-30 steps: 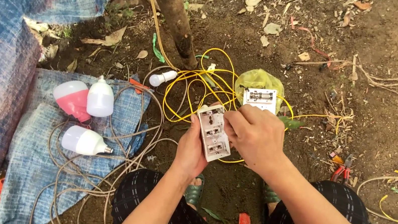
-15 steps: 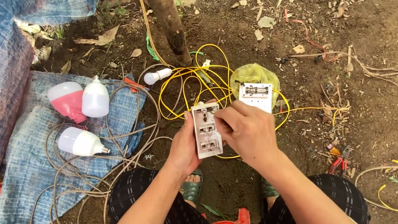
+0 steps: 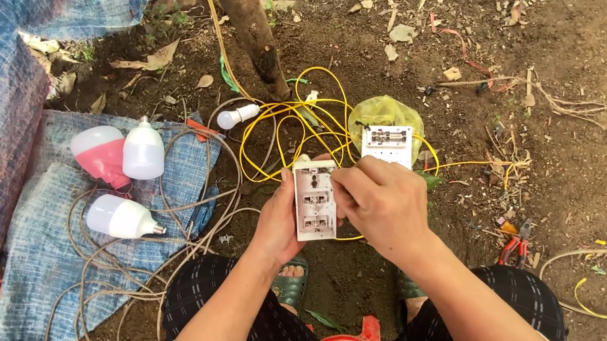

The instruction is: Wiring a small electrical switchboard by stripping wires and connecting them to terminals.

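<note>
your left hand (image 3: pixel 277 225) grips the socket plate (image 3: pixel 313 202) | right hand (image 3: pixel 384 203) pinches its edge | yellow wire (image 3: pixel 286 126) beyond your hands looks unconnected, wiring seemingly left

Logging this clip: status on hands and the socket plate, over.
Left hand grips socket plate from below. Right hand pinches its right edge. Yellow wire trails behind the plate. Nothing between hands and plate.

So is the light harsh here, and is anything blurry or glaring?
Head view: soft, even daylight with no hard shadows; the left hand, right hand and white rectangular socket plate look sharp; the white plastic bulbs are bright but keep their shape; the edges bend slightly, as with a wide lens.
</note>
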